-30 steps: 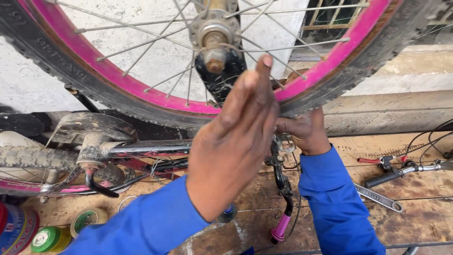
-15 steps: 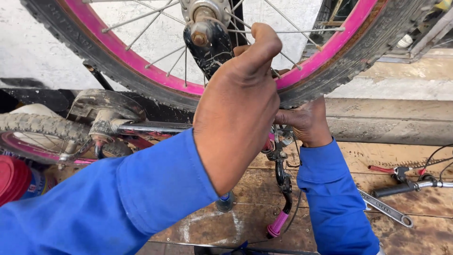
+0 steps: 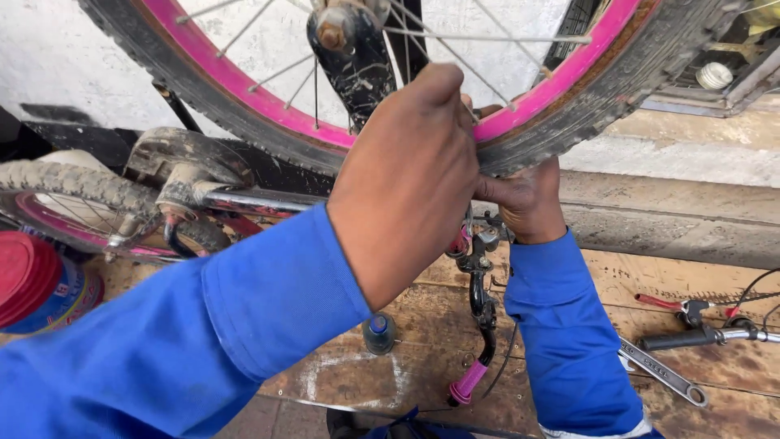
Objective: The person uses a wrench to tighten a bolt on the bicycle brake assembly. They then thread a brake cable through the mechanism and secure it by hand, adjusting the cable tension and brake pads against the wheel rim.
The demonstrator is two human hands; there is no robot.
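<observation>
An upturned bicycle fills the view, its front wheel (image 3: 244, 89) with a pink rim, black tyre and metal spokes at the top. My left hand (image 3: 406, 175), in a blue sleeve, reaches up with its fingers curled on the spokes next to the black fork (image 3: 357, 61). My right hand (image 3: 524, 199) grips the tyre's lower edge from below, beside the brake parts. Under it hangs the handlebar with a pink grip (image 3: 467, 382). The fingertips of both hands are partly hidden.
The rear wheel (image 3: 73, 199) lies at left, next to a red-lidded tin (image 3: 32, 284). A small bottle (image 3: 379, 333) stands on the worn wooden boards. A spanner (image 3: 662, 372) and a brake lever with cables (image 3: 703, 325) lie at right. A concrete ledge runs behind.
My left hand has curled from flat and open into a grip on the spokes. The view has moved closer and to the left, and the right hand stays at the tyre.
</observation>
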